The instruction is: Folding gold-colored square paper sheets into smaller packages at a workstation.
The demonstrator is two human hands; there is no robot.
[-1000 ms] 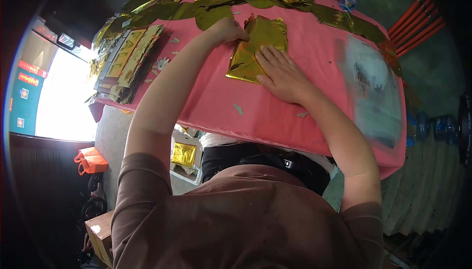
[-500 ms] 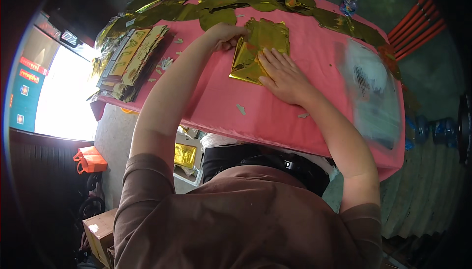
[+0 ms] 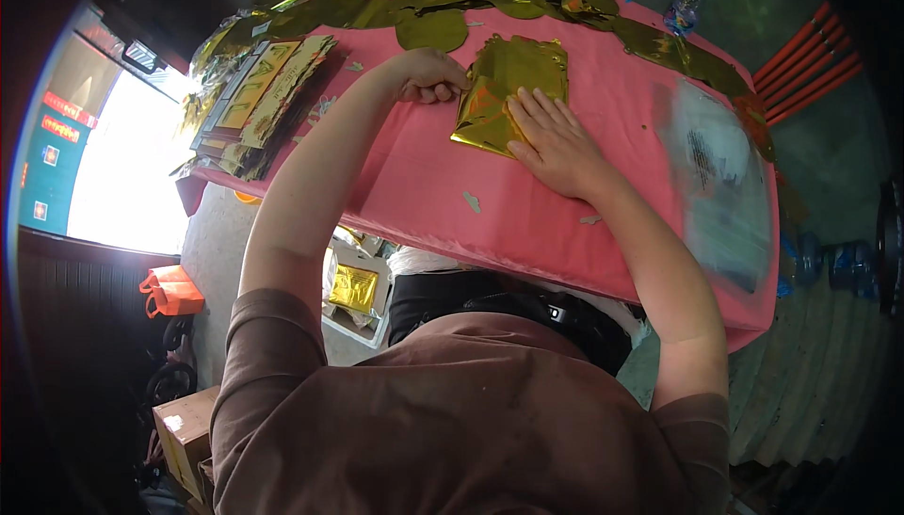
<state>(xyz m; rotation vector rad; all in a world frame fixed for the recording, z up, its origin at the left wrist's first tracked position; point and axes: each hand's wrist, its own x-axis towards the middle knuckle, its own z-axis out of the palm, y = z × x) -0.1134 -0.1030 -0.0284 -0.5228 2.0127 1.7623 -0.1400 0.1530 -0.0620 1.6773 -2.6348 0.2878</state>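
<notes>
A folded gold foil sheet (image 3: 516,65) lies on the pink-covered table (image 3: 414,176) in front of me. My left hand (image 3: 430,76) is closed at the sheet's left edge, its fingers curled with the tips against the foil. Across the lower right part of the foil, my right hand (image 3: 560,148) rests flat with fingers stretched out. Small pale paper scraps (image 3: 472,201) lie on the cloth nearer to me.
Long gold foil pieces (image 3: 433,30) run along the far edge, near a plastic bottle (image 3: 686,8). Printed gold packs (image 3: 259,91) are stacked at left. Clear plastic bags (image 3: 720,204) lie at right. Below the table, a white bin (image 3: 377,327) holds a gold packet (image 3: 353,287).
My left hand has slid slightly down along the foil's left edge. The right hand still lies flat on it. The whole view has shifted a little.
</notes>
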